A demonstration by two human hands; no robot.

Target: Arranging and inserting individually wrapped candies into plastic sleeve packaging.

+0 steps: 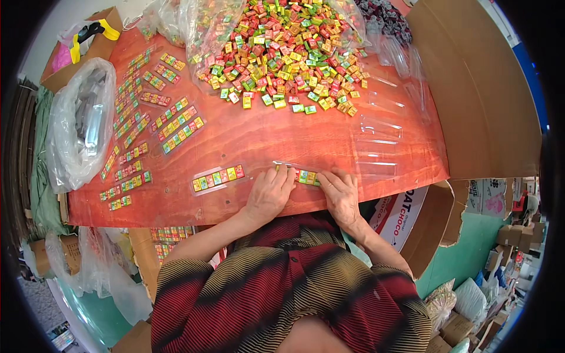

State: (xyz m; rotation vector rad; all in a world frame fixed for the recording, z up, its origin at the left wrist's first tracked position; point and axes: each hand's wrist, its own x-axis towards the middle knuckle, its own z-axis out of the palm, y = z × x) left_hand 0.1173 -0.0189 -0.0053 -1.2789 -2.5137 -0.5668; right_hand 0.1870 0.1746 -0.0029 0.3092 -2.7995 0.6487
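Near the table's front edge, a short row of small coloured boxes point(307, 177) sits in a clear plastic tray point(285, 163). My left hand point(271, 192) is closed at the row's left end, its bent fingers covering part of it. At the other end my right hand point(341, 193) grips with curled fingers, the thumb side against the boxes. Both hands partly hide the tray. Just left of my left hand lies a filled tray of boxes point(218, 178) in red, yellow and green.
A large heap of loose small boxes point(294, 53) spills from clear bags at the back. More filled trays point(182, 129) lie at left beside a plastic bag of clear trays point(88, 123). At right are empty clear trays point(379, 147) and a tall cardboard box point(477, 88).
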